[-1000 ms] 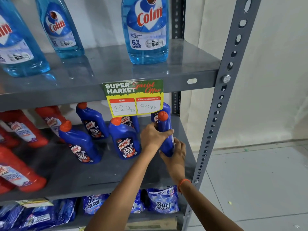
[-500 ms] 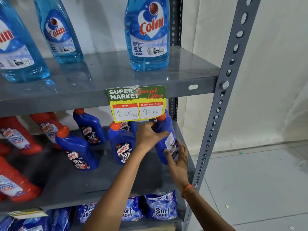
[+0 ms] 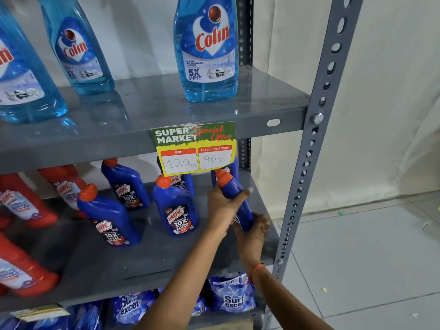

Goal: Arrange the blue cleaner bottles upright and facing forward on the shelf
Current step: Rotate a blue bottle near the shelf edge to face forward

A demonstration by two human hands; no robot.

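On the grey middle shelf [image 3: 147, 263] stand several blue Harpic bottles with orange caps. One blue bottle [image 3: 235, 194] at the right end is tilted, narrow side toward me. My left hand [image 3: 223, 208] wraps its upper body below the cap. My right hand [image 3: 256, 228] cups its base from below and the right. Another blue bottle [image 3: 177, 208] stands upright just left, label forward. Two more upright blue bottles stand further left: a front bottle [image 3: 112, 217] and a back bottle [image 3: 126, 186]. A further blue bottle [image 3: 234, 166] is partly hidden behind the price tag [image 3: 195, 147].
Red Harpic bottles [image 3: 26, 206] fill the left of the middle shelf. Clear blue Colin bottles [image 3: 207, 51] stand on the upper shelf. Surf Excel pouches [image 3: 234, 297] lie on the lower shelf. A grey perforated upright [image 3: 307, 163] borders the right; tiled floor lies beyond.
The held bottle has turned from showing part of its label to its narrow side, and its top now leans left. My right hand has closed around its base.
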